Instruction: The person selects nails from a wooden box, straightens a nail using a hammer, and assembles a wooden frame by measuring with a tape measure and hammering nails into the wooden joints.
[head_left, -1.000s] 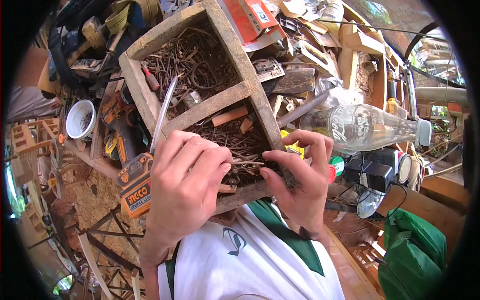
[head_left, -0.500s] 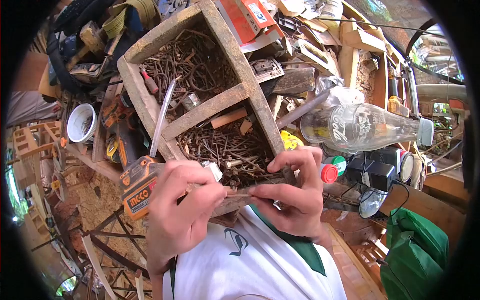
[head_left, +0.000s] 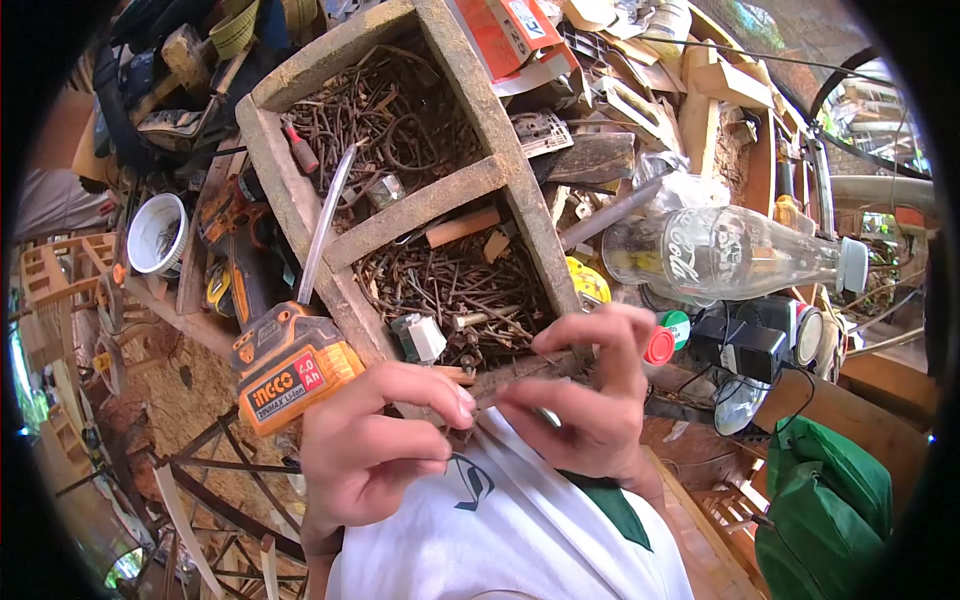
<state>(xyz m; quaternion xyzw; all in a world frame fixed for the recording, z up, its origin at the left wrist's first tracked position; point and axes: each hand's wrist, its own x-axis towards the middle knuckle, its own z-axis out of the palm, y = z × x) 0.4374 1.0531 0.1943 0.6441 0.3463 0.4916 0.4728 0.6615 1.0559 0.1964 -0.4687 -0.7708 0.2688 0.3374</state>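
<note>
Rusty nails (head_left: 440, 285) lie jumbled in both compartments of the wooden box (head_left: 415, 212) before the person; a red-handled tool (head_left: 301, 150) sits in the far one, a white block (head_left: 427, 340) at the near one's edge. Beside the drill (head_left: 285, 345), a white tub (head_left: 145, 241) holds small dark bits (head_left: 168, 238). The left hand (head_left: 375, 440) and right hand (head_left: 590, 400) hover by the box's near edge, fingers half-curled; I can't tell whether they grip anything.
</note>
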